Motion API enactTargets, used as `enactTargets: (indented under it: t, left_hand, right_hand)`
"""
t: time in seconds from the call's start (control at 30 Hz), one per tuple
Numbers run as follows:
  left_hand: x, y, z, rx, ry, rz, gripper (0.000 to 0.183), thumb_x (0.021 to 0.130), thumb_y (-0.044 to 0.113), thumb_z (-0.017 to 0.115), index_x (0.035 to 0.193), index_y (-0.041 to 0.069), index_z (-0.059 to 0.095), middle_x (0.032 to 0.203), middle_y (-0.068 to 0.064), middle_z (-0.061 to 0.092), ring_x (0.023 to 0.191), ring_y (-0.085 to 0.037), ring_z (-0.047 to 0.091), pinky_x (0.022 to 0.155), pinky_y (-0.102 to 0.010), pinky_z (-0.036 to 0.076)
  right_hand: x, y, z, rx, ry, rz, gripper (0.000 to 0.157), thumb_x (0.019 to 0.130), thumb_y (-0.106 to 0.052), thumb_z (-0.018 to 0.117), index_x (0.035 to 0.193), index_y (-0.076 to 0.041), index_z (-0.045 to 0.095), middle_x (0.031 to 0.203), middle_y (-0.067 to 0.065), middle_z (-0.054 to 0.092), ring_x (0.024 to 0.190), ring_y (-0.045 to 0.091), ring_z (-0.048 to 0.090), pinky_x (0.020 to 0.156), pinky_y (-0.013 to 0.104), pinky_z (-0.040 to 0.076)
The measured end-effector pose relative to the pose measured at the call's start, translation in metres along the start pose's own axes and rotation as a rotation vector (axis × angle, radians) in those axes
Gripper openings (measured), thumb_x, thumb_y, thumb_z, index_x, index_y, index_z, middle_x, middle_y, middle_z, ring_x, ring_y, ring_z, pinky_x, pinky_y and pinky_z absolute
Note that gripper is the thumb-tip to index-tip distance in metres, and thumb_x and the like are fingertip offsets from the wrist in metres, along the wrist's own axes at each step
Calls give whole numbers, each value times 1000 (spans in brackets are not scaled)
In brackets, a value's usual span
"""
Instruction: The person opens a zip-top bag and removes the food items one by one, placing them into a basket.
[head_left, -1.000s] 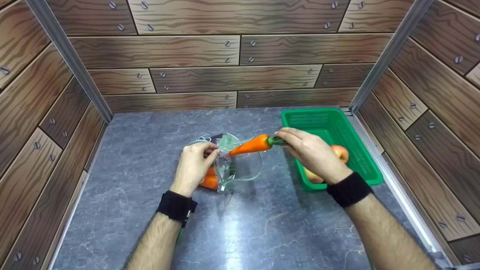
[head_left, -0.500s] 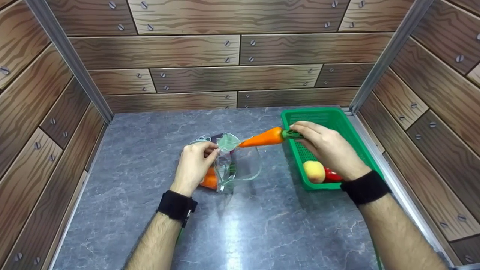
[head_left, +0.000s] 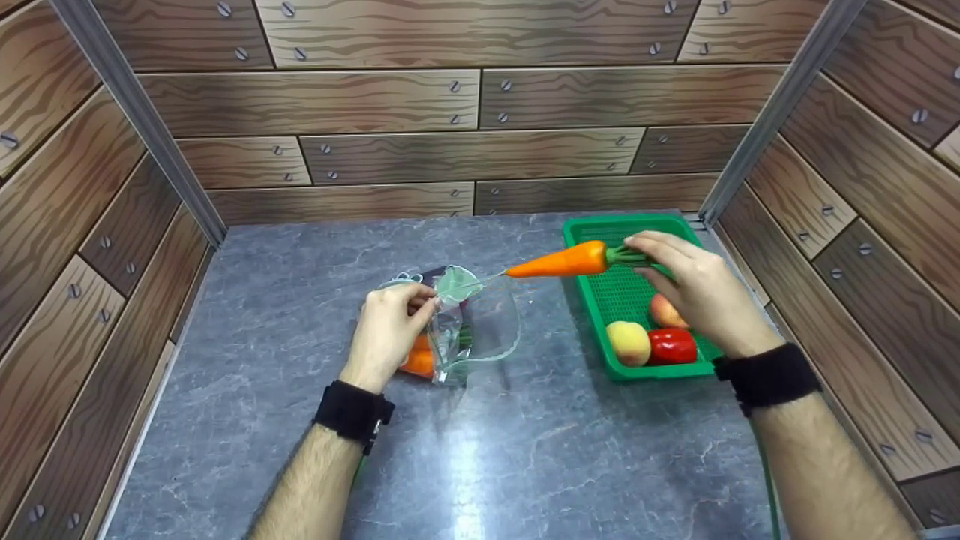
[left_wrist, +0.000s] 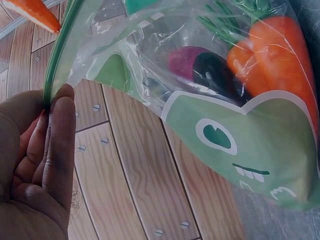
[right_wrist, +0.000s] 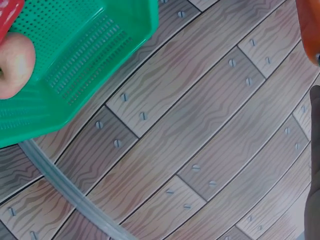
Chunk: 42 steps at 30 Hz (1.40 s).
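Note:
My left hand [head_left: 391, 322] pinches the green zip edge of a clear plastic bag [left_wrist: 225, 135] with a green printed cartoon front. Through the film show carrots [left_wrist: 282, 55] with green tops and a dark purple vegetable [left_wrist: 215, 70]. My right hand [head_left: 701, 296] grips a carrot [head_left: 559, 262] by its green stems, over the left side of the green basket. The carrot lies almost level, its tip pointing left toward the bag's mouth. In the right wrist view only a bit of the carrot [right_wrist: 310, 25] and one finger show at the edge.
The green basket [head_left: 660, 371] stands at the right on the grey table [head_left: 540, 450]. In it lie a yellow fruit [head_left: 628, 343], a red pepper [head_left: 673, 346] and an apple [head_left: 664, 310], partly behind my right hand. Wood-patterned walls [head_left: 480, 97] enclose the table.
My right hand has moved right and back with the carrot, whose tip has drawn away from the bag's mouth. The basket's fruit and pepper have come into view. My left hand stays put.

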<state>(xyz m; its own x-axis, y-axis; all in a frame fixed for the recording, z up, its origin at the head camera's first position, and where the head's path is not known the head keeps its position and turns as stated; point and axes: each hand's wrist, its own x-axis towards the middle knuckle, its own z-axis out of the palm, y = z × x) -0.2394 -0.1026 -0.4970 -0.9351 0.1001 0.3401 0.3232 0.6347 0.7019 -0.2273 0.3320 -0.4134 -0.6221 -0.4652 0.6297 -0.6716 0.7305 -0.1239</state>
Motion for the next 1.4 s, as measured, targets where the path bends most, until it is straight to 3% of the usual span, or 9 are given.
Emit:
enactTargets:
  t: [0.47, 0.53, 0.63, 0.73, 1.0, 1.4]
  left_hand:
    - [0, -1, 2, -1, 5, 9, 11, 109, 14, 85, 117, 7, 90, 105, -9, 91, 96, -23, 87, 89, -41, 74]
    - [0, -2, 2, 1, 6, 10, 12, 109, 15, 85, 117, 7, 90, 105, -8, 91, 96, -23, 87, 89, -41, 74]
    - [0, -2, 2, 3, 5, 8, 12, 109, 15, 85, 117, 8, 90, 105, -8, 91, 95, -23, 87, 89, -41, 74]
    - [0, -2, 2, 6, 6, 7, 11, 109, 15, 86, 116, 8, 90, 104, -8, 91, 94, -23, 87, 88, -41, 74]
    - [0, -2, 2, 4, 7, 10, 12, 109, 16, 86, 116, 8, 91, 104, -8, 91, 94, -23, 87, 87, -41, 74]
    - [-1, -2, 0, 1, 4, 3, 11, 109, 16, 86, 115, 8, 90, 103, -8, 90, 93, -23, 86, 87, -42, 73]
  right_hand:
    - [-18, 28, -7, 5, 30, 210, 47, 101, 10, 85, 146, 1, 77, 146, 25, 80, 136, 49, 78, 117, -8, 31]
    - [-22, 32, -5, -12, 33, 245, 48, 101, 10, 85, 147, 0, 76, 145, 25, 81, 132, 48, 80, 115, 0, 45]
    - [-26, 38, -2, -35, 27, 296, 47, 103, 9, 84, 148, -1, 76, 144, 26, 80, 127, 49, 81, 110, 31, 67]
    - [-30, 44, 2, -47, 11, 335, 44, 105, 8, 82, 148, 1, 75, 145, 29, 79, 125, 51, 81, 101, 62, 68]
    - [-43, 61, 16, -75, -20, 411, 40, 107, 5, 81, 147, 5, 74, 145, 34, 76, 126, 58, 77, 103, 73, 66]
    - [-60, 80, 30, -73, -22, 480, 38, 108, 6, 78, 145, 10, 73, 142, 38, 75, 128, 62, 74, 107, 76, 62]
